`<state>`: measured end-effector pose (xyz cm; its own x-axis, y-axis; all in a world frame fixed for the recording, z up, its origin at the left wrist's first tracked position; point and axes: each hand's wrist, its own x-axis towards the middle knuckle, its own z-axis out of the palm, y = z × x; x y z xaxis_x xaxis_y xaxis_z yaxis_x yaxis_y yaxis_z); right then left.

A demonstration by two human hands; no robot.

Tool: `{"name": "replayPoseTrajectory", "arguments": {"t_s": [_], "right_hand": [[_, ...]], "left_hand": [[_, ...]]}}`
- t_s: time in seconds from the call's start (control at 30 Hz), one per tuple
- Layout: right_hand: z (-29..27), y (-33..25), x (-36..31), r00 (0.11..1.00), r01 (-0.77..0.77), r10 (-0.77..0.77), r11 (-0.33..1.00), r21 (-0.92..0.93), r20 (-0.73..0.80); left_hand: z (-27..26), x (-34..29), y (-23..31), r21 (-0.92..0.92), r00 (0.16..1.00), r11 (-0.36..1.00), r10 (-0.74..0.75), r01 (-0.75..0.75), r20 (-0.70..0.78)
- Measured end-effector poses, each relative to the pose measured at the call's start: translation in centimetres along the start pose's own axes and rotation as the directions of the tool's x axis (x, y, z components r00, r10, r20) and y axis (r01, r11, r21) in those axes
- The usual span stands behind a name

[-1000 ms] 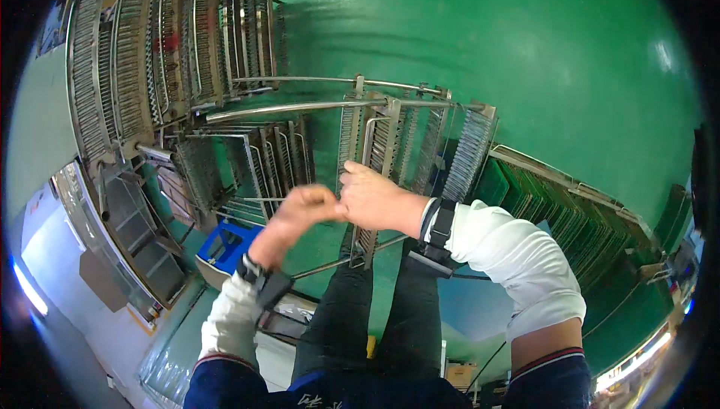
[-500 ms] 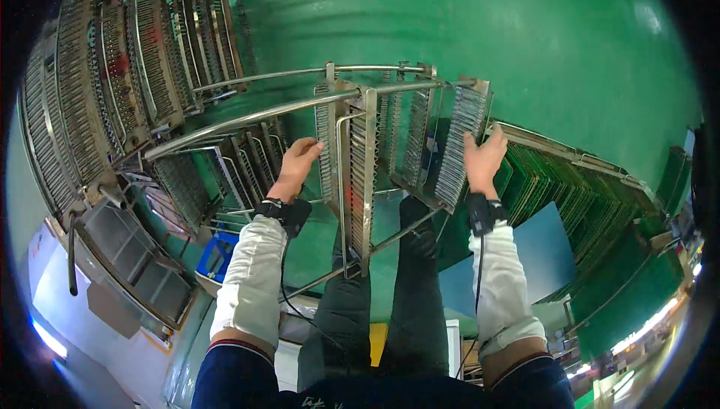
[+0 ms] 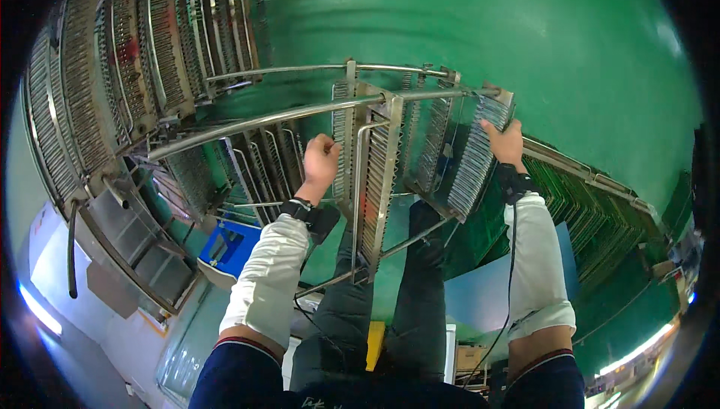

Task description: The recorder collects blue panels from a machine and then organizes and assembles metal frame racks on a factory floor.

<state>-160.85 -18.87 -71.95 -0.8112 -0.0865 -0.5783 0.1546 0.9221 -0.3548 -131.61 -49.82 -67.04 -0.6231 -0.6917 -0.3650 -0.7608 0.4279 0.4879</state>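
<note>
A metal slotted rack (image 3: 381,184) stands in front of my legs, made of upright comb-like panels joined by long tubular bars (image 3: 270,122). My right hand (image 3: 507,143) is closed on the upper outer edge of the right slotted panel (image 3: 475,160), thumb on its toothed face. My left hand (image 3: 321,161) has its fingers curled together beside the left slotted panel (image 3: 342,139), close to its edge. Whether those fingers touch the panel or hold anything small is hidden. No boards show in the panels nearest my hands.
More slotted metal racks (image 3: 127,56) crowd the left side. A blue plastic piece (image 3: 229,245) sits below them. At right is a rack of green boards (image 3: 592,206), with a pale blue sheet (image 3: 487,289) near my leg. The floor (image 3: 450,11) is green.
My left hand has curled its fingers. My right hand has moved up and right onto the panel's outer edge. The whole view has shifted slightly.
</note>
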Motion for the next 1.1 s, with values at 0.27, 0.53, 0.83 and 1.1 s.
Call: {"name": "replayPoseTrajectory", "arguments": {"t_s": [0.27, 0.53, 0.83, 1.1], "right_hand": [[-2.8, -2.5, -3.6, 0.996, 0.083, -0.078, 0.969, 0.231, -0.031], [-4.3, -2.4, -3.6, 0.991, 0.134, -0.133, 0.971, 0.196, -0.021], [-4.6, -1.6, -3.1, 0.997, 0.067, -0.073, 0.980, 0.187, 0.025], [-7.9, -4.3, -6.0, 0.998, 0.058, -0.058, 0.993, 0.102, 0.002]], "left_hand": [[1.6, -0.3, -3.2, -0.430, 0.961, 0.864, -0.273, 0.263, 0.039], [-2.1, -0.8, 0.9, -0.474, 0.902, 0.768, -0.349, 0.432, 0.256], [-13.1, -8.8, 8.5, -0.693, 0.760, 0.375, -0.050, 0.616, 0.648], [-15.0, -11.8, 14.0, -0.652, 0.823, 0.505, -0.302, 0.566, 0.481]]}}
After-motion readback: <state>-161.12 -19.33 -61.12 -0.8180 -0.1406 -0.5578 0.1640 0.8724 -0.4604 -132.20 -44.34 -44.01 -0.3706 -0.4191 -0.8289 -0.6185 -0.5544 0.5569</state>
